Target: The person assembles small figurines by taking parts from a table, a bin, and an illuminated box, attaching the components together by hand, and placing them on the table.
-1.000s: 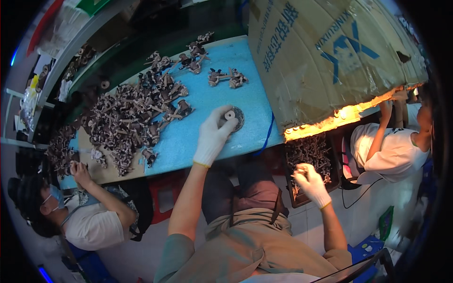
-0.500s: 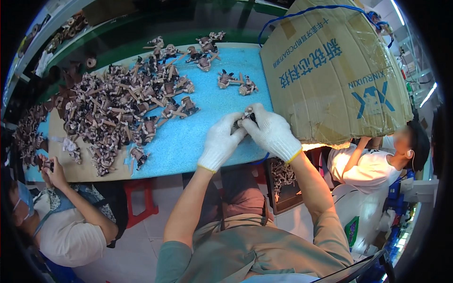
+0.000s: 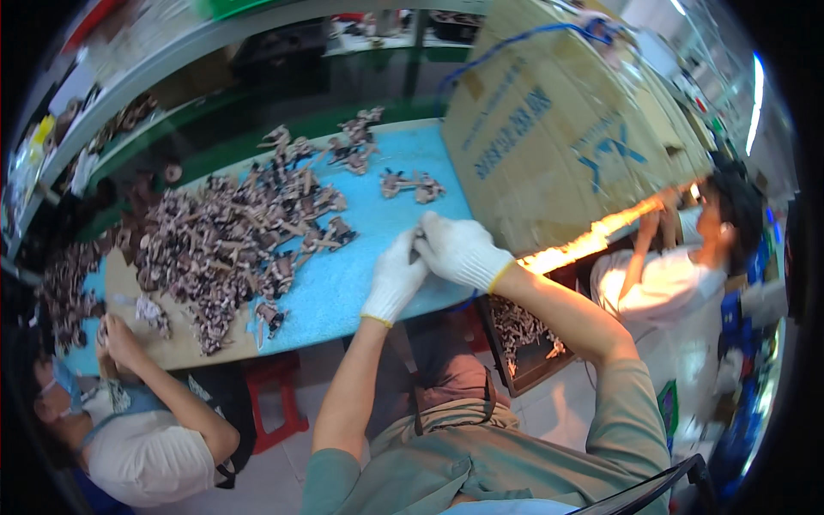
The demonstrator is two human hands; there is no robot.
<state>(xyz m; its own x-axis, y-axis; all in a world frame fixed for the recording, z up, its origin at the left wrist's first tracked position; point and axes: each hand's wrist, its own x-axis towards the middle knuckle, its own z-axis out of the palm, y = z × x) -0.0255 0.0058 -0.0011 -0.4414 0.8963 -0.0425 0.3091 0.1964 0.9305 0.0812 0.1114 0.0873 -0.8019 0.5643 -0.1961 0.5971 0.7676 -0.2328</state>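
Observation:
My left hand [image 3: 396, 279] and my right hand [image 3: 463, 251], both in white knit gloves with yellow cuffs, meet above the near edge of the blue table mat [image 3: 322, 300]. Their fingers are closed together around a small figurine, now almost wholly hidden by the gloves. Just beyond my fingertips lies a small cluster of brown-and-pink figurines [image 3: 412, 186], apart from the rest. To the left a large heap of similar figurines [image 3: 240, 232] spreads over the mat and a piece of brown cardboard [image 3: 129, 296].
A big cardboard box [image 3: 515, 172] with a blue cable [image 3: 515, 50] over it stands right of my hands. Below it is a dark tray [image 3: 549, 373] of figurines. Co-workers sit at the left [image 3: 154, 438] and right [image 3: 639, 283]. A red stool [image 3: 279, 412] stands under the table.
The whole view has shifted and turned, showing more of the shelf behind the table. My hands stay together, the right one now turned further over the piece, which showed between my fingers before.

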